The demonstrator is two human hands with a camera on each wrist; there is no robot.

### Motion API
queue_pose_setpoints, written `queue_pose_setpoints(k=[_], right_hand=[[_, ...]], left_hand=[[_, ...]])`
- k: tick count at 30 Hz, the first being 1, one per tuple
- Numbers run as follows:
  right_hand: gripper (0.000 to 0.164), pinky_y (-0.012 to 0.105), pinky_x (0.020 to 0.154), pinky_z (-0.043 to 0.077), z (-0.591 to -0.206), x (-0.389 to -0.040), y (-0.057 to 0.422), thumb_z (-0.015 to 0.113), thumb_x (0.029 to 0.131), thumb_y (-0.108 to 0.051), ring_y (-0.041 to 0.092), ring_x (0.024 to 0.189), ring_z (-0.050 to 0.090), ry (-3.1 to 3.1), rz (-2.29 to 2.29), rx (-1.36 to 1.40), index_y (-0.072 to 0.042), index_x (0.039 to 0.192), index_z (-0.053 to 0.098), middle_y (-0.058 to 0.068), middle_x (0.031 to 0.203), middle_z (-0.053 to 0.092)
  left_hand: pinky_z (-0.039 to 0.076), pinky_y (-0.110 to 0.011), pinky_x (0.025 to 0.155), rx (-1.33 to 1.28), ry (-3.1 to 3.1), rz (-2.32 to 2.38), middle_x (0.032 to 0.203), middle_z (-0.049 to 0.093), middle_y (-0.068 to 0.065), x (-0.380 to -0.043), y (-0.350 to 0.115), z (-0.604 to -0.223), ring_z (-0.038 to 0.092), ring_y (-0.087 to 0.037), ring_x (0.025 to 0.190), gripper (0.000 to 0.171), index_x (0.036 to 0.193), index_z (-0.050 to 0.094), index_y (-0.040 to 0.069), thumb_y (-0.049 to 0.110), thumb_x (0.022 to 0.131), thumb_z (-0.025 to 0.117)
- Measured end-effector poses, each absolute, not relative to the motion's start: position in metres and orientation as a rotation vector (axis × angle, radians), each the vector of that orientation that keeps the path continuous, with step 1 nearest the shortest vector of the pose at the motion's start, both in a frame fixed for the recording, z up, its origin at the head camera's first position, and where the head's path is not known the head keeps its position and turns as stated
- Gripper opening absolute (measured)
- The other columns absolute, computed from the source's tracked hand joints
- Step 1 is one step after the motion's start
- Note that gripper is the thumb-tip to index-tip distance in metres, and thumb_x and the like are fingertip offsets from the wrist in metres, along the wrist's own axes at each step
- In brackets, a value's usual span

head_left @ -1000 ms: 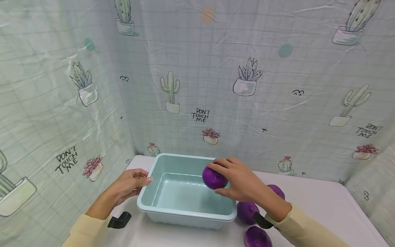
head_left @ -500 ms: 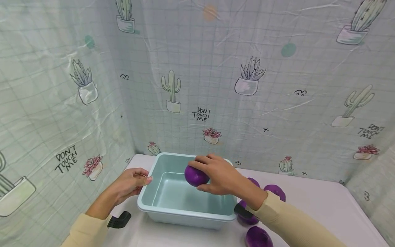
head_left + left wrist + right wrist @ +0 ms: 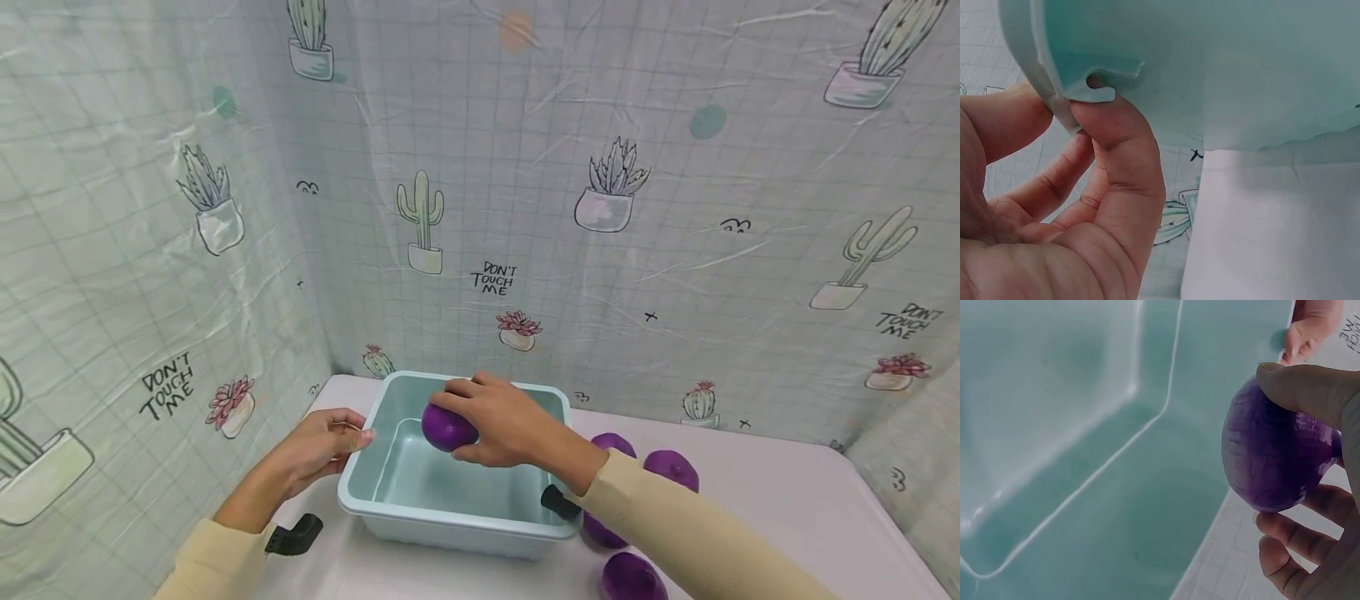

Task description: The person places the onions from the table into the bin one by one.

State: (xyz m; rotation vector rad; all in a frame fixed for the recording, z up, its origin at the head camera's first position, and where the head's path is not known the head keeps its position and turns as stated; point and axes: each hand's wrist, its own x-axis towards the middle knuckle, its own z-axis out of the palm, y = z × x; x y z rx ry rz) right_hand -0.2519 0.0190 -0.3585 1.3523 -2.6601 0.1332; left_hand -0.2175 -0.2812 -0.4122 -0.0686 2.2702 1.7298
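Note:
A round, glossy purple onion (image 3: 447,427) hangs over the left half of a pale blue-green plastic basin (image 3: 459,517). My right hand (image 3: 504,422) grips it between thumb and fingers. The right wrist view shows fine lines on the onion's (image 3: 1272,450) skin and a stub at one end. At the basin's left side, my left hand (image 3: 318,447) pinches the rim. Up close in the left wrist view, the thumb lies on one side of the rim (image 3: 1025,53) and a bent finger (image 3: 1125,134) presses under its edge. Nothing lies on the visible part of the basin floor.
Several more purple onions sit on the white table (image 3: 765,500) right of the basin, among them one at the back (image 3: 672,468) and one at the front (image 3: 633,577). My right forearm partly covers another. A cactus-print curtain (image 3: 645,275) rises behind and at both sides.
My right hand has carried the onion leftward over the basin, from its right part to its left half. My left hand keeps its hold on the rim, and the basin stays in place.

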Motion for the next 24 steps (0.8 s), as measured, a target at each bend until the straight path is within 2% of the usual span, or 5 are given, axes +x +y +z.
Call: queue_pose_setpoints(k=[15, 24], right_hand=[[0.073, 0.032, 0.096, 0.053, -0.386, -0.269, -0.011, 0.083, 0.086, -0.046, 0.017, 0.115, 0.058, -2.733, 0.033, 1.394, -0.029, 0.150, 0.053, -0.005, 0.141, 0.062], [0.074, 0.032, 0.098, 0.053, -0.400, -0.277, -0.028, 0.081, 0.088, -0.048, 0.016, 0.117, 0.056, -2.793, -0.082, 1.375, -0.033, 0.153, 0.050, -0.006, 0.143, 0.060]], left_hand=[[0.059, -0.034, 0.077, -0.067, 2.245, 1.753, 0.104, 0.070, -0.010, -0.218, -0.281, -0.414, 0.067, -0.019, 0.086, 0.038, 0.125, 0.054, -0.007, 0.017, 0.100, 0.070], [0.060, -0.034, 0.078, -0.061, 2.252, 1.746, 0.104, 0.070, -0.010, -0.218, -0.280, -0.413, 0.068, -0.019, 0.087, 0.036, 0.124, 0.054, -0.007, 0.016, 0.100, 0.069]])
